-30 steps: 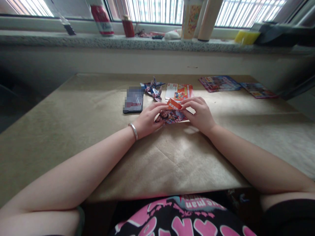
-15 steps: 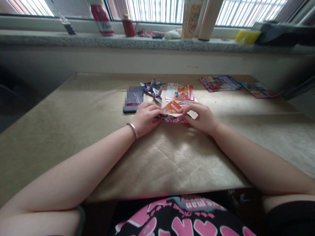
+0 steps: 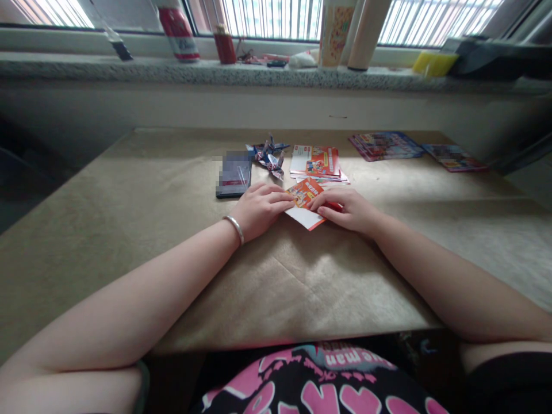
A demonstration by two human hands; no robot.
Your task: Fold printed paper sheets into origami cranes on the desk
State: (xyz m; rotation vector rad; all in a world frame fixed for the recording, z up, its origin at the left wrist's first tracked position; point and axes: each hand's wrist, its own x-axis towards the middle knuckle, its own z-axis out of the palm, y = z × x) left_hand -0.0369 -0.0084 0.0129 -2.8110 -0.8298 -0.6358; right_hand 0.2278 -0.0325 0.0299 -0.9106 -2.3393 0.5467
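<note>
A small sheet of printed paper (image 3: 307, 218), orange with a white lower part, lies turned as a diamond on the table, with its lower corner toward me. My left hand (image 3: 264, 208), a silver bangle at its wrist, holds down the paper's left corner with bent fingers. On the right side, my right hand (image 3: 345, 208) grips the paper between thumb and fingers; its right corner is partly hidden there. Just beyond the sheet rests a stack of orange and white printed papers (image 3: 317, 162). Folded paper cranes (image 3: 269, 156) stand behind my left hand, beside a dark phone (image 3: 234, 175).
Two piles of colourful printed cards, a larger pile (image 3: 386, 145) and a smaller pile (image 3: 455, 157), lie at the table's back right. Along the stone windowsill (image 3: 267, 73) stand a red can (image 3: 179, 34), a tumbler, a bottle and a yellow object (image 3: 434, 64).
The paper's near flap, raised and folded up half a second ago, now lies flat toward me and shows white. My right hand has come down slightly with it; my left hand has hardly moved.
</note>
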